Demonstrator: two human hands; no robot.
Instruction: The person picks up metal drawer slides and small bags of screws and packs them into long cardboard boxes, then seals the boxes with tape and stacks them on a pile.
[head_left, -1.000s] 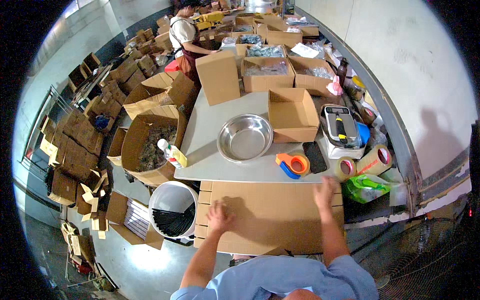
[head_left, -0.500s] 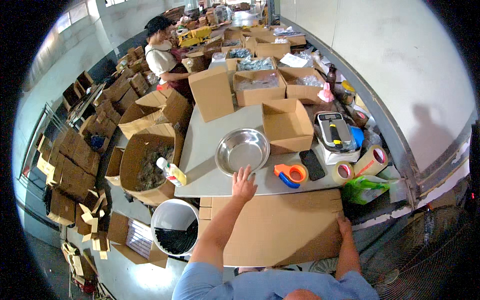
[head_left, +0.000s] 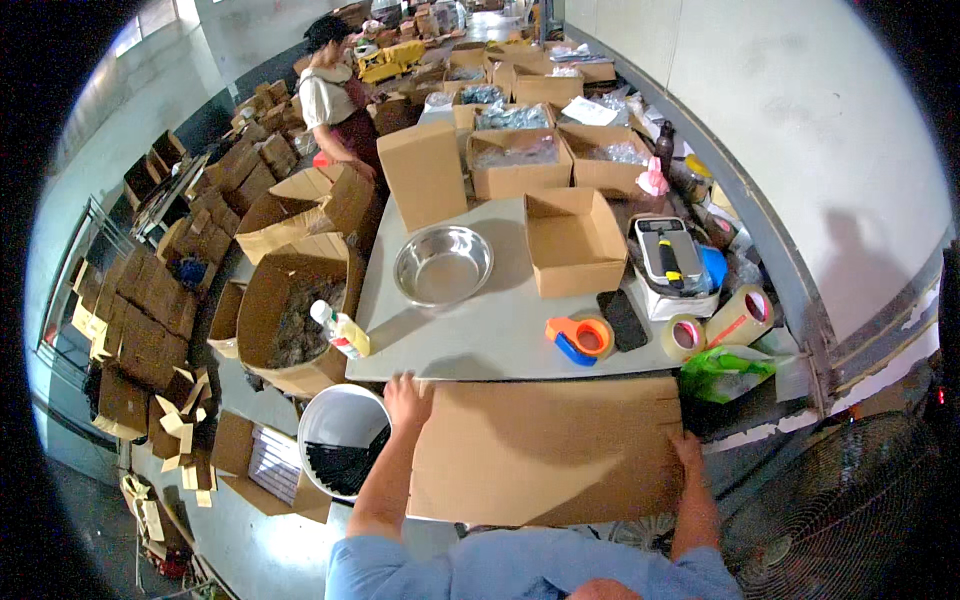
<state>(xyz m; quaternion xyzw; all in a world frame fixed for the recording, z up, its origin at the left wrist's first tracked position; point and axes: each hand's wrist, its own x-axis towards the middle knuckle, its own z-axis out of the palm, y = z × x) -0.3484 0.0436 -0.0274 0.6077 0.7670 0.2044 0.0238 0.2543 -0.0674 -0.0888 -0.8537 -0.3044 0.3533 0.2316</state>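
A large flattened cardboard box (head_left: 545, 450) lies in front of me, along the near edge of the grey table (head_left: 470, 345). My left hand (head_left: 408, 402) is at its upper left corner, fingers closed on the edge. At its right edge my right hand (head_left: 686, 455) grips the board, the thumb side showing. Farther up the table sits a shiny steel bowl (head_left: 443, 266), apart from both hands. An orange and blue tape dispenser (head_left: 580, 338) lies beyond the board, with a black phone (head_left: 623, 320) beside it.
A white bucket (head_left: 345, 440) holding black pieces stands by my left forearm. A white-capped bottle (head_left: 340, 330) is at the table's left edge. An open carton (head_left: 575, 245), a scale (head_left: 665, 255) and tape rolls (head_left: 740, 317) stand right. A co-worker (head_left: 338, 105) stands far left; a fan (head_left: 835, 510) lower right.
The steel bowl has moved left and farther away. My left hand has left the bowl and come back to the cardboard's left edge. The co-worker's arm has lowered toward a carton.
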